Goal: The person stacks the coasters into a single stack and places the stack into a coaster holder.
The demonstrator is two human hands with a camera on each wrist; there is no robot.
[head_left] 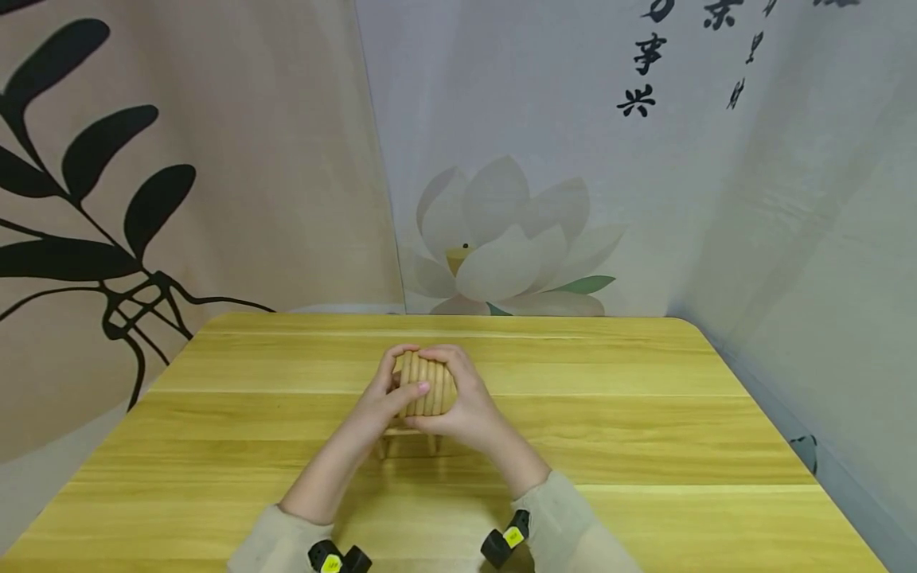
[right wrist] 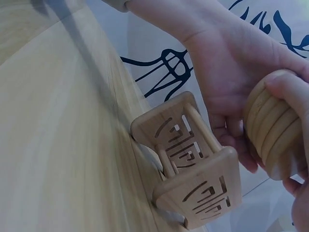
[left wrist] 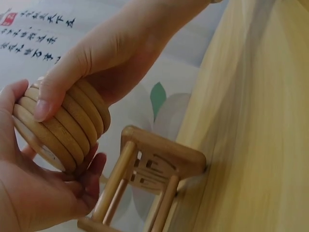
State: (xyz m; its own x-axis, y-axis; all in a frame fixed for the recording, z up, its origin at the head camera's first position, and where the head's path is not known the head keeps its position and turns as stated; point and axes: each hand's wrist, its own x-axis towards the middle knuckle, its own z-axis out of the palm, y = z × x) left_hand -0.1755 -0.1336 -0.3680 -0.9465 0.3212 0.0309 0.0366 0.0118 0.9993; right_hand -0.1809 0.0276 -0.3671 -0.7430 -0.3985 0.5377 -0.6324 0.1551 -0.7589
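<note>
A stack of round wooden coasters (head_left: 435,390) is held upright on edge between both hands near the middle of the table. My left hand (head_left: 383,402) grips it from the left, its thumb lying across the near side. From the right, my right hand (head_left: 469,402) wraps round the stack, with fingers over the top. Under the hands, a small wooden coaster rack (head_left: 406,432) with cut-out end panels stands on the table. Both wrist views show the coasters (left wrist: 72,125) apart from the rack (right wrist: 210,191), and no coasters show between its panels.
The wooden table (head_left: 645,430) has rounded far corners. Behind it hang printed cloths, one with dark leaves (head_left: 107,151), another with a pale lotus (head_left: 509,247) and writing. Black devices with yellow labels (head_left: 332,563) are at both sleeves.
</note>
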